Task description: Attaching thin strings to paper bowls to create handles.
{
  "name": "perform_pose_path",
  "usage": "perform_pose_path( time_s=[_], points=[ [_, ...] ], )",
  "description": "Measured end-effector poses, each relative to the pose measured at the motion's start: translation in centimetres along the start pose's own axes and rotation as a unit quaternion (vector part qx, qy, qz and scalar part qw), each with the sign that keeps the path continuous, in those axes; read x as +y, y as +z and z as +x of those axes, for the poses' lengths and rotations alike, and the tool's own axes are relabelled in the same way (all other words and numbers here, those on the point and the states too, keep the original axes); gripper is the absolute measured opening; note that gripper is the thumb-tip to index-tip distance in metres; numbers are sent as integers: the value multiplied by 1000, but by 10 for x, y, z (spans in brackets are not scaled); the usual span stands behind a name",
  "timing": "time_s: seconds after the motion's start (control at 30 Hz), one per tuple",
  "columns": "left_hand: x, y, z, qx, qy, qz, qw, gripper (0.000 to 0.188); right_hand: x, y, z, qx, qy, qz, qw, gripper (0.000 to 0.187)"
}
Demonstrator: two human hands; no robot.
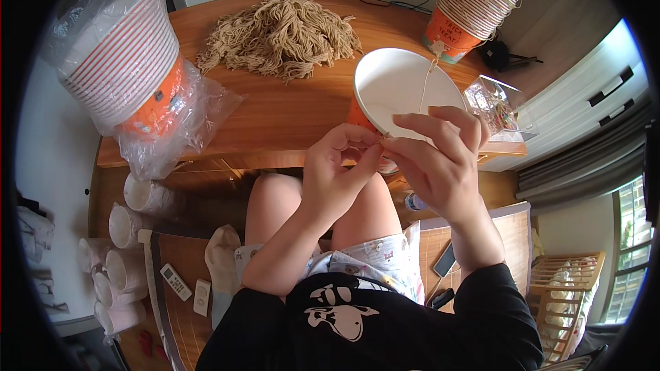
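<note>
A large paper bucket (405, 79), white inside and orange outside, stands tilted at the table's front edge with its mouth toward me. A thin tan cord (424, 89) is knotted at its far rim and runs across the mouth, passing behind my right fingers. At the near rim my left hand (340, 168) pinches with thumb and forefinger. My right hand (443, 158) pinches at the same spot, its other fingers raised and bent. Both fingertips meet over what looks like the cord's near end, mostly covered by them.
A heap of tan cords (282, 34) lies on the wooden table (275, 113). Stacked buckets in plastic wrap (130, 69) stand left, another bucket stack (471, 10) back right. Beside it sits a clear box (495, 106). White buckets (127, 271) crowd the floor at left.
</note>
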State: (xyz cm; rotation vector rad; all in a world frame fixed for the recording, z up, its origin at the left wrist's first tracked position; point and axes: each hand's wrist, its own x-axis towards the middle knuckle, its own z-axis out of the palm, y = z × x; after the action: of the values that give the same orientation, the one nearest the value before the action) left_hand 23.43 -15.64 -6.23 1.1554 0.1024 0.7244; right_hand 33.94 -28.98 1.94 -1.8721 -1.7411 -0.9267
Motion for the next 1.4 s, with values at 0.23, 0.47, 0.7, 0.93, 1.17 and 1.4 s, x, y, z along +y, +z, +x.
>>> perform_pose_path(
  time_s=[0.23,0.47,0.7,0.93,1.17,1.4],
  points=[
    [-11,-4,1,-18,104,86,991,16,3,0,4,-8,-15,-13,1000,27],
    [-2,-3,-4,6,155,186,970,15,2,-2,7,-26,-17,-26,999,29],
    [0,3,-4,71,121,174,975,15,0,2,4,-11,-34,-59,998,29],
    [1,6,0,114,184,204,955,15,-3,6,5,4,-30,-75,997,27],
    [1,5,2,102,268,303,909,20,-3,8,3,8,-25,-67,997,27],
    [-4,4,0,50,176,194,964,17,-1,7,2,-6,-19,-44,999,31]
  ],
)
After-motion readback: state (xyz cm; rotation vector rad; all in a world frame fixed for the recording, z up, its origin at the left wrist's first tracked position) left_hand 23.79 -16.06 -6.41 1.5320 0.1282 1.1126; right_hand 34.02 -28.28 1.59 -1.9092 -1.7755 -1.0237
